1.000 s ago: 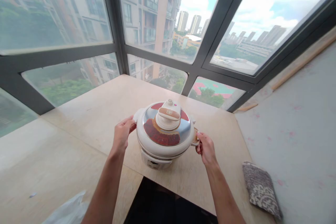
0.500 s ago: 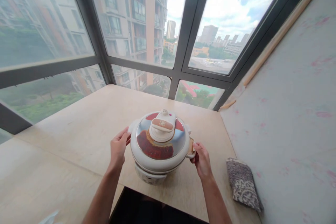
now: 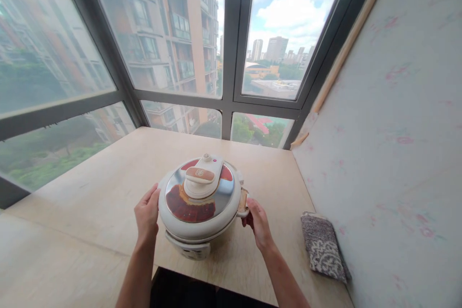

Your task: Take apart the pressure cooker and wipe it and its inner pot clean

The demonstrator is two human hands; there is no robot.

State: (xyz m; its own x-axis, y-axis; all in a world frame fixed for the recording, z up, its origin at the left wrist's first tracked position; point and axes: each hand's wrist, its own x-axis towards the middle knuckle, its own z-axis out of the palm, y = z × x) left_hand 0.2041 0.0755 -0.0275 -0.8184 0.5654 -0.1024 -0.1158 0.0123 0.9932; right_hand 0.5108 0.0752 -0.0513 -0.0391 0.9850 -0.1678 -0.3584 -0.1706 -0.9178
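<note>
Fingers of the left hand (image 3: pixel 146 212) and right hand (image 3: pixel 259 224) grip the electric pressure cooker's (image 3: pixel 202 231) side handles (image 3: pixel 243 202); its lid (image 3: pixel 191 206) is already on, release not yet done.

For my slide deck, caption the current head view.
Left hand and right hand hold a white lidded cooker by opposite sides before windows, a patterned cloth off to the right.

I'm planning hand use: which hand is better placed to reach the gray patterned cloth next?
Probably the right hand: at the right handle of the cooker, it's nearer the cloth. The left hand is at the opposite side.
</note>
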